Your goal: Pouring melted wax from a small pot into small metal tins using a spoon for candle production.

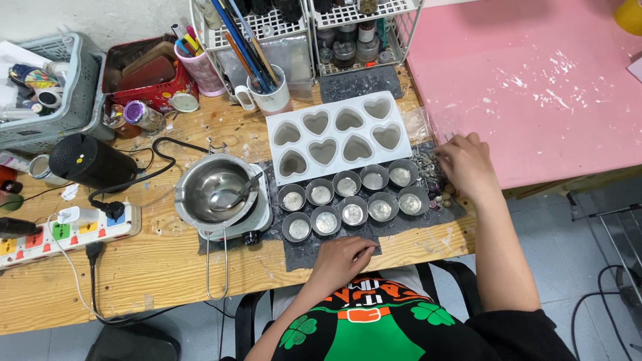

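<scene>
My left hand [342, 257] rests curled on the near edge of a dark grey mat [304, 251], holding nothing, just below two rows of small round metal tins [353, 199]. My right hand [467, 164] reaches down onto a pile of small dried bits and beads [431, 194] at the mat's right end, fingers bent over it. Whether it pinches anything is hidden. Behind the tins lies a white heart-shaped silicone mould [338, 137].
A steel melting pot with a spoon [217, 190] sits on a small hotplate left of the tins. Further left are a power strip [67, 230], a black cylinder [90, 160] and a grey basket [47, 83]. Brushes stand in a mug [267, 93]. A pink board [535, 80] lies at right.
</scene>
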